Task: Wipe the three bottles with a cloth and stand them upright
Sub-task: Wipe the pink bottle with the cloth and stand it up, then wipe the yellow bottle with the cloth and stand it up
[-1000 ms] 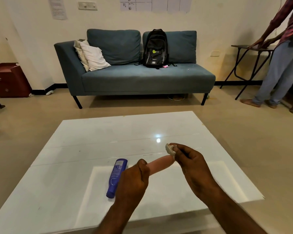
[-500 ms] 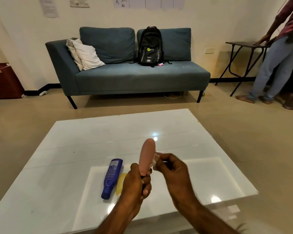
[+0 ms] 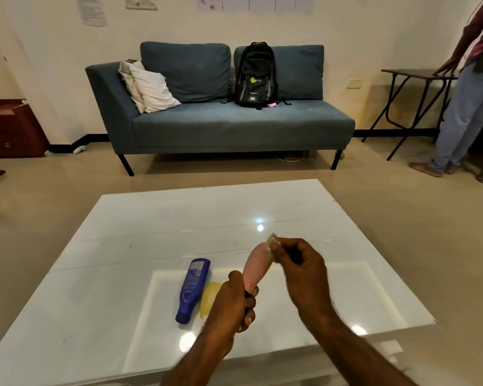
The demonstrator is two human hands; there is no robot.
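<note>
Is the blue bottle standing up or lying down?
Lying down. The blue bottle rests on its side on the white table, its length flat along the surface, beside a yellow bottle that also lies flat.

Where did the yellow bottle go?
In the head view, the yellow bottle lies on the white table, squeezed between the blue bottle on its left and the left hand, which partly hides it.

The left hand [image 3: 232,299] is closed in a fist around the lower end of the pink bottle [image 3: 255,270], forearm reaching up from below. The right hand [image 3: 299,270] pinches a small cloth [image 3: 271,243] against the bottle's upper end, wrist bent, forearm angled in from the lower right.
</note>
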